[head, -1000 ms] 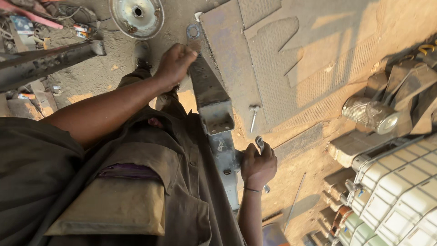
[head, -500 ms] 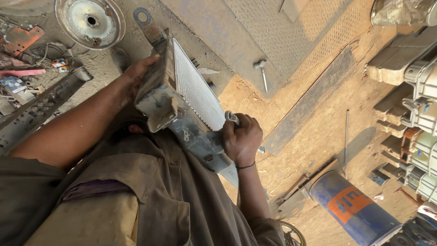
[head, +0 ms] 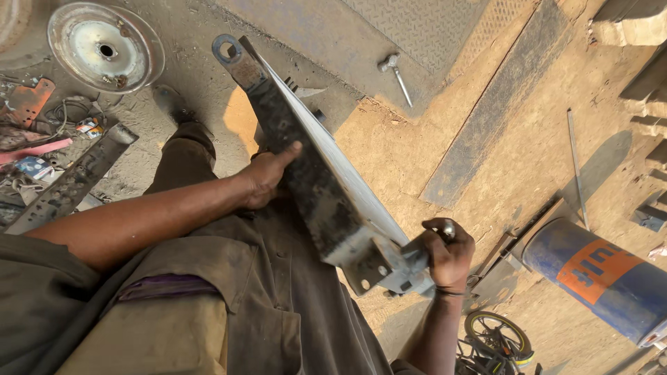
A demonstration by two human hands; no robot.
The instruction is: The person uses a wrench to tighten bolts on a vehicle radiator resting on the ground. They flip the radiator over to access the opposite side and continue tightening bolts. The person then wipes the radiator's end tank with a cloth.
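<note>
Both hands are clamped on a long, flat metal bracket (head: 313, 180) that runs diagonally from the upper centre of the frame down to the lower centre right, held above the person's lap and clear of the ground. The left hand (head: 267, 180) grips the dark, rusted long edge near the middle, thumb laid over the top face and fingers wrapped beneath, with the bare forearm stretching in from the lower left. The right hand (head: 448, 253) is closed in a fist around the lower end, where a pale drilled plate (head: 379, 267) sticks out; the wrist bends upward from the bottom edge of the frame. The bracket's far end carries a ring eye (head: 226, 48) that hangs free over the dirt, with open room on its right side. Below the hands lie the person's dusty olive clothes (head: 229, 298). Further out, a round metal disc (head: 104, 45) sits at the upper left, a perforated steel strip (head: 69, 184) lies at the left beside scattered scrap, a bolt (head: 397, 73) rests on a chequered steel plate (head: 389, 35) at the top, and a blue barrel with an orange patch (head: 597, 274) lies on its side at the lower right. The ground (head: 528, 153) is sandy, sunlit earth.
</note>
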